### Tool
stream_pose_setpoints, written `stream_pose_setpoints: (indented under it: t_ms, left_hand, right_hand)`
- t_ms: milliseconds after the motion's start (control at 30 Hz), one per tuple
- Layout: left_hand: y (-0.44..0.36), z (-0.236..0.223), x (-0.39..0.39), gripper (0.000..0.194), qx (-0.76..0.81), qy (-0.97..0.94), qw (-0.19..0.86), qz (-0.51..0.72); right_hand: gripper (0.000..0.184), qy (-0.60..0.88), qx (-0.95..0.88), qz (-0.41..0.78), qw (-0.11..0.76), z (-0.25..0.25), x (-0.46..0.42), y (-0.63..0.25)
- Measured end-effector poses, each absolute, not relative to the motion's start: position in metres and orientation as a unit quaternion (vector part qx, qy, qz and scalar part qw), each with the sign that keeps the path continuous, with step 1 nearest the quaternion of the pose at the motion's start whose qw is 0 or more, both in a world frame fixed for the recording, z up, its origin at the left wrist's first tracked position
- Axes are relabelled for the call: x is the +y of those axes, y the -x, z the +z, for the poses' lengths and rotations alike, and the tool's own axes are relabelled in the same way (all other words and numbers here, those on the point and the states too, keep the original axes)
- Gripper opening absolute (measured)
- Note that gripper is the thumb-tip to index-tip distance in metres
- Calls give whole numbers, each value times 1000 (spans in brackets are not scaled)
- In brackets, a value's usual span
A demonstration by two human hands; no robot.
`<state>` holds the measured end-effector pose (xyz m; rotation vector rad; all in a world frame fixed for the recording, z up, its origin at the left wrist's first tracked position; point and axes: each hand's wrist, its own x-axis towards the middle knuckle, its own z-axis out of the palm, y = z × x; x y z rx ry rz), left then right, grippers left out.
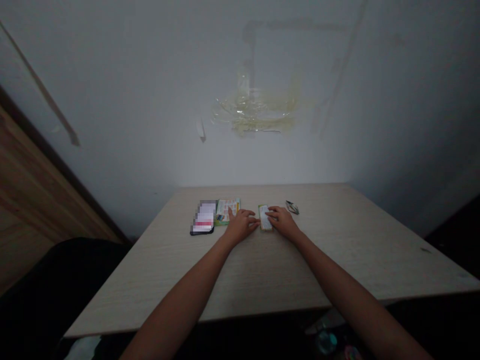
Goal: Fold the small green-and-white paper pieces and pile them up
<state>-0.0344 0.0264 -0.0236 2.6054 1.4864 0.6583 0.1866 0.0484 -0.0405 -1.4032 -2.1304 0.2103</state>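
A narrow, printed white-and-green packet (pixel 265 218) lies on the table between my hands. My right hand (pixel 284 221) has its fingertips over the packet's right side, gripping it against the tabletop. My left hand (pixel 241 226) is stretched out on the other side, fingers apart, with its fingertips at or very near the packet's left edge. I cannot tell whether they touch it. The left thumb reaches over a printed leaflet (pixel 223 205) with green edges. A phone (pixel 204 218) with a blurred-out screen lies against the leaflet's left side.
A small dark-and-light object (pixel 292 207), too small to name, lies beyond my right hand. The pale wooden table (pixel 168 270) meets a wall (pixel 150 100) bearing peeling clear tape (pixel 258 112). A black shape (pixel 63 270) stands left of the table. A bottle (pixel 326 341) shows below its front edge.
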Motion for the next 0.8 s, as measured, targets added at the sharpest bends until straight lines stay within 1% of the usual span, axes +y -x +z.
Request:
stream_pose_setpoints:
  t_ms: [233, 800]
  left_hand:
    - [34, -21, 25, 23, 492, -846, 43, 200]
    - [33, -22, 26, 22, 479, -850, 47, 215]
  right_hand:
    - [28, 519, -802, 80, 285, -39, 47, -187]
    - [33, 524, -812, 60, 252, -37, 48, -186]
